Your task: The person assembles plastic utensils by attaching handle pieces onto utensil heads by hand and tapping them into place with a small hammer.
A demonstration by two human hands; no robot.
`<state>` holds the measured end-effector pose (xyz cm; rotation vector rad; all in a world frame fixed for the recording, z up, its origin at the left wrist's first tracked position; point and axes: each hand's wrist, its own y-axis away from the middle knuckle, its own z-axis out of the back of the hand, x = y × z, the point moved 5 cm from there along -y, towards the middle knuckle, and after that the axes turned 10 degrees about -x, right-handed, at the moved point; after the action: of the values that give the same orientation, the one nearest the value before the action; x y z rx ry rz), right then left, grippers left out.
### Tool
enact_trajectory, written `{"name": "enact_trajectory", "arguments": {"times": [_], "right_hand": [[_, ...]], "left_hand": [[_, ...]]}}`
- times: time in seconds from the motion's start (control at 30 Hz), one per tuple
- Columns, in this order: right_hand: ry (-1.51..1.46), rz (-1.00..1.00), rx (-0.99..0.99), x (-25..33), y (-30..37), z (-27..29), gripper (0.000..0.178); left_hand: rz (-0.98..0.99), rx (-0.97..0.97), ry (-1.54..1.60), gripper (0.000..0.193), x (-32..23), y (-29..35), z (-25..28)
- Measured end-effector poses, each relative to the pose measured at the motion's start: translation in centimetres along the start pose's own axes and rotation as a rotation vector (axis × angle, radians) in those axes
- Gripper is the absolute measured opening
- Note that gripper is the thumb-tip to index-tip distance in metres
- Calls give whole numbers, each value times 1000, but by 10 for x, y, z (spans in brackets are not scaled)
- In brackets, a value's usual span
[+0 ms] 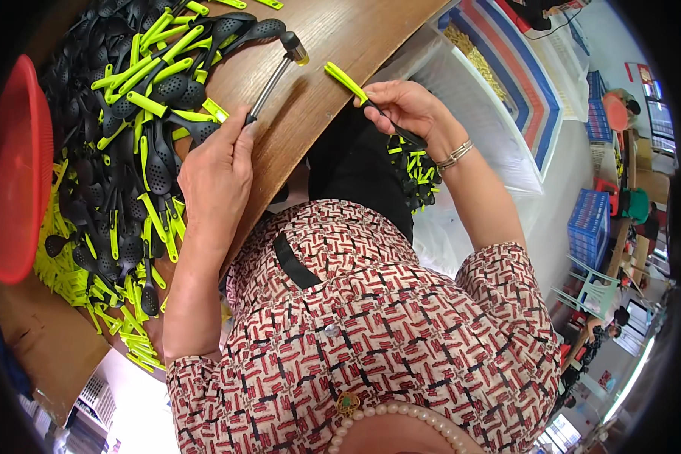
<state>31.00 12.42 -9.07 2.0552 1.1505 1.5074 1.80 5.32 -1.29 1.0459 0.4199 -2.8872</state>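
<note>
In my left hand (218, 174), closed round its grip, is a small mallet (272, 79) with a metal shaft, a black head and a yellowish face. The mallet head is raised over the wooden table (321, 34). My right hand (405, 106) pinches a black kitchen utensil with a lime-green handle (346, 80), just past the table's edge. The handle points up and left toward the mallet head; the fingers partly cover the black end, so its kind cannot be made out. Left of my left hand lies a heap of black slotted spoons (157, 170), many with green handles.
Loose green handles (60, 261) lie beside a red plastic basin (15, 174) at the left. Below my right hand, more black and green pieces (416, 178) fill a spot beside a clear-lined container (477, 113). Blue crates (589, 223) and a pale green chair (590, 287) stand farther right.
</note>
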Motion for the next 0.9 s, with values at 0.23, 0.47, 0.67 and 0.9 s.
{"name": "enact_trajectory", "arguments": {"times": [0.23, 0.47, 0.67, 0.9], "right_hand": [[-106, 23, 86, -8, -2, 5, 26], [-167, -1, 139, -14, -5, 8, 26], [-212, 6, 213, -18, -4, 9, 28], [-120, 161, 122, -24, 21, -25, 26]], "left_hand": [[-46, 1, 53, 28, 0, 3, -3], [-92, -12, 128, 29, -1, 5, -7], [-145, -91, 7, 28, -5, 6, -3], [-328, -155, -348, 37, -6, 2, 5]]}}
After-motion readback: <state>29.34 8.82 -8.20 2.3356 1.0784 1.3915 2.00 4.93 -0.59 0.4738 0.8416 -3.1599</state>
